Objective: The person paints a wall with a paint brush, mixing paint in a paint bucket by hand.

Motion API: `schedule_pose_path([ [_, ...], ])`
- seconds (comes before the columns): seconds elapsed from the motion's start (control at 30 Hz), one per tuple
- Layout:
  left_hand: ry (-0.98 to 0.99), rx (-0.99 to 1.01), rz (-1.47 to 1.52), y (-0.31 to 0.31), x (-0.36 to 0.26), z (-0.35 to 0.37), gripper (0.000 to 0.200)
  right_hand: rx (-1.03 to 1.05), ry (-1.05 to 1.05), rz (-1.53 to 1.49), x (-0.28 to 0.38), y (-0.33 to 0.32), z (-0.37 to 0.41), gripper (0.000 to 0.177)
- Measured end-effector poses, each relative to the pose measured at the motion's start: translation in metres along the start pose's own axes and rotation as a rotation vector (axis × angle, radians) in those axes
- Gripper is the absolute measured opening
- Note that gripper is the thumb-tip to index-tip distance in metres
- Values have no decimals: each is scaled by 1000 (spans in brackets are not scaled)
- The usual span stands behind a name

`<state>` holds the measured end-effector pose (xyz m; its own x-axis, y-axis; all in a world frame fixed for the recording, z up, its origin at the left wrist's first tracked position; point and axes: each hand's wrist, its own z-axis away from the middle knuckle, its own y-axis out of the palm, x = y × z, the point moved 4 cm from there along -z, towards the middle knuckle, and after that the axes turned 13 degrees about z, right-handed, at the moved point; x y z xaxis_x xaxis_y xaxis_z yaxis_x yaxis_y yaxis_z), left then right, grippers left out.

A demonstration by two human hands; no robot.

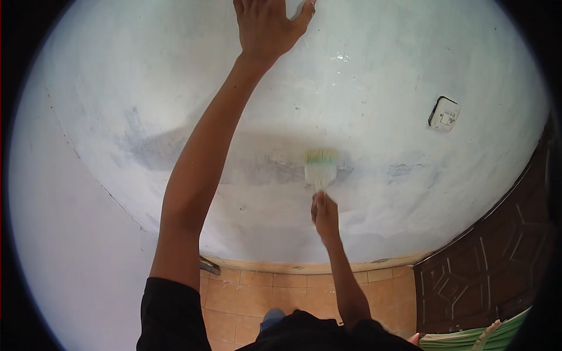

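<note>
Brush (321, 167) sits bristles-up against the wall (146, 88) at mid-height, your right hand (325, 215) closed round its handle. Your left hand (266, 28) lies flat and spread on the wall higher up (holding nothing). The upper wall looks white and wet; the grey streaks (257, 172) beside the bristles seem not yet covered

A pale, whitish wall (380, 88) fills most of the view, patchy with grey smears across its centre and a wet sheen toward 1 o'clock. A small white switch plate (444, 113) hangs at 2 o'clock. Terracotta floor tiles (246, 298) lie at 6 o'clock, a dark carved door (486, 269) stands at 4 o'clock, and a plain side wall (70, 263) rises at 8 o'clock.
</note>
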<state>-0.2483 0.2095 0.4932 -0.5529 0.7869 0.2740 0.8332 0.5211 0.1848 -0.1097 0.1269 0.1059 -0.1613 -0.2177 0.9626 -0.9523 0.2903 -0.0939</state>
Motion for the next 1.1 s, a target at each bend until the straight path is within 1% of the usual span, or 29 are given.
schedule_pose_path([
  [0.1, 39, -42, 4, 0, 4, -3, 48, -26, -4, -90, 26, 3, 13, 45],
  [0.17, 44, -57, -10, -1, 4, -1, 48, -118, -204, 88, 69, -7, -14, 47],
  [0.2, 43, -52, -5, -2, 4, -1, 48, -72, -247, 122, 97, -12, -29, 50],
  [0.23, 37, -49, -2, -2, 4, -1, 48, -82, -289, 135, 131, -14, -38, 48],
  [0.27, 31, -49, -1, -3, 4, -1, 48, -88, -181, 105, 157, -14, -43, 47],
  [0.37, -31, 3, -7, -3, 3, -1, 49, -70, -133, 60, 140, -17, -62, 46],
  [0.4, -39, 13, 0, -3, 3, -2, 50, -127, -220, 139, 108, -17, -62, 48],
  [0.43, -48, 21, 5, -2, 3, -1, 50, -116, -195, 129, 75, -15, -56, 49],
  [0.47, -59, 29, 7, -2, 3, -2, 50, -102, -170, 121, 45, -12, -44, 50],
  [0.5, -65, 50, 6, -2, 2, -3, 51, -119, -96, 118, 18, -8, -28, 50],
  [0.53, -75, 73, 5, -3, 1, -3, 52, -83, 17, 61, 6, -4, -7, 49],
  [0.57, -84, 96, 5, -2, 1, -3, 52, -83, 50, 57, 11, -3, 5, 48],
  [0.63, -39, 81, -6, -2, 2, -1, 54, -86, 99, 48, 27, -3, 16, 48],
  [0.67, -37, 92, -14, -2, 1, -2, 54, -144, -81, 112, 49, -5, 5, 50],
  [0.7, -35, 107, -19, -2, 0, -2, 54, -163, -162, 117, 71, -8, -9, 52],
  [0.73, -18, 99, -18, -1, 0, -2, 54, -183, -245, 122, 110, -12, -20, 54],
  [0.77, -3, 89, -19, -1, 1, -2, 54, -185, -274, 134, 143, -14, -31, 54],
  [0.8, 9, 81, -22, -1, 1, -1, 54, -202, -221, 131, 166, -16, -42, 53],
  [0.83, -4, 99, -35, 0, 1, 0, 53, -189, -224, 120, 171, -17, -52, 53],
  [0.9, -25, 134, -65, 1, 1, -1, 52, -162, -234, 96, 169, -18, -66, 53],
  [0.93, -40, 143, -56, 1, 1, -1, 53, -156, -284, 82, 142, -18, -70, 52],
  [1.0, -68, 155, -43, 3, 1, -1, 53, -206, -194, 139, 92, -14, -56, 51],
  [1.1, -98, 189, -51, 4, 2, -2, 54, -143, 43, 32, 36, -8, -13, 49],
])
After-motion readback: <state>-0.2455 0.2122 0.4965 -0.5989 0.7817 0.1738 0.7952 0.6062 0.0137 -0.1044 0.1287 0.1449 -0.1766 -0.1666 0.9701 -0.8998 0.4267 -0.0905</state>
